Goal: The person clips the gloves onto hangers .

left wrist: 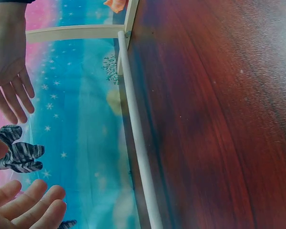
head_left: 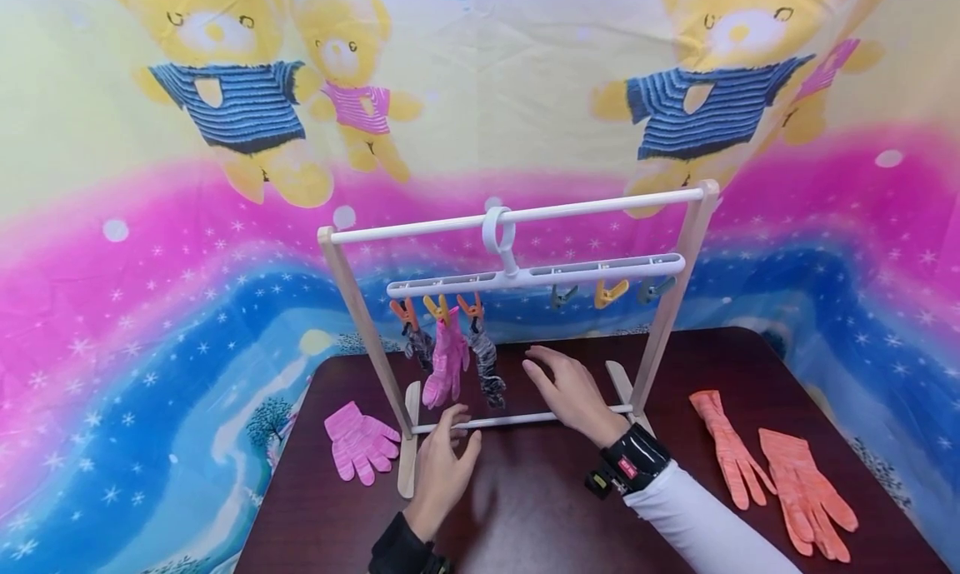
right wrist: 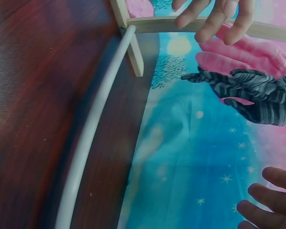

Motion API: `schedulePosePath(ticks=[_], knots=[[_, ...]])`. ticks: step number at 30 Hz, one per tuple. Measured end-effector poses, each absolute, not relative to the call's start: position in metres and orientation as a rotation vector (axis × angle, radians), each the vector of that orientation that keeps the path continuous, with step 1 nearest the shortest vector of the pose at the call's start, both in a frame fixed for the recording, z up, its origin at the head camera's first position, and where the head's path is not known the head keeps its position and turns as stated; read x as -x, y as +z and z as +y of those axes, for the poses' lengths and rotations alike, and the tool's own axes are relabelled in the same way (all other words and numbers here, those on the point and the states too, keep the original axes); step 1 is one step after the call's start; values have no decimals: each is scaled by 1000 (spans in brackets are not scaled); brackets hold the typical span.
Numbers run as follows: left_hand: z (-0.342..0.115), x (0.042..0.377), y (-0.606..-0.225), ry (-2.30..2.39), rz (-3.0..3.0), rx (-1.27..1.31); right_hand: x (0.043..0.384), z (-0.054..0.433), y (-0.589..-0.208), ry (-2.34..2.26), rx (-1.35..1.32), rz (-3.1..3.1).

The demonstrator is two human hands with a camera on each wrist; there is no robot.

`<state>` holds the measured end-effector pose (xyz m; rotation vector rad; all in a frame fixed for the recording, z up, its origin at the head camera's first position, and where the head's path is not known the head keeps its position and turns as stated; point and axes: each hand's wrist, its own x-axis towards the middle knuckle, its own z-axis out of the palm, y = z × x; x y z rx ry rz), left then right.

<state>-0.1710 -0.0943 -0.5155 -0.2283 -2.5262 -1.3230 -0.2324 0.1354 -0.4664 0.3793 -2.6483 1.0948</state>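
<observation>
A black-and-grey glove point(head_left: 487, 361), a pink glove point(head_left: 447, 359) and another black-and-grey glove point(head_left: 421, 346) hang by orange and yellow clips from the left half of a white hanger point(head_left: 592, 272). My left hand point(head_left: 444, 466) is just below the pink glove, fingers relaxed and holding nothing. To the right of the hanging gloves, my right hand point(head_left: 573, 391) is raised with its fingers loosely extended, apart from the fabric. In the right wrist view, the black-and-grey glove point(right wrist: 264, 98) overlaps the pink one, between both hands.
The hanger hooks onto the top bar of a wooden rack point(head_left: 675, 307). Three unused clips, one yellow point(head_left: 611, 293), sit on its right half. A pink glove point(head_left: 362, 442) lies left of the rack; two orange gloves point(head_left: 806, 495) lie right on the dark table point(head_left: 540, 516).
</observation>
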Motion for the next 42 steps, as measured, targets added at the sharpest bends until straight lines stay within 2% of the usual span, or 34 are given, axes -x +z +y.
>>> schedulePosePath(ticks=[42], knots=[[-103, 155, -546, -1131, -2767, 151, 191, 146, -552, 924, -394, -2822]])
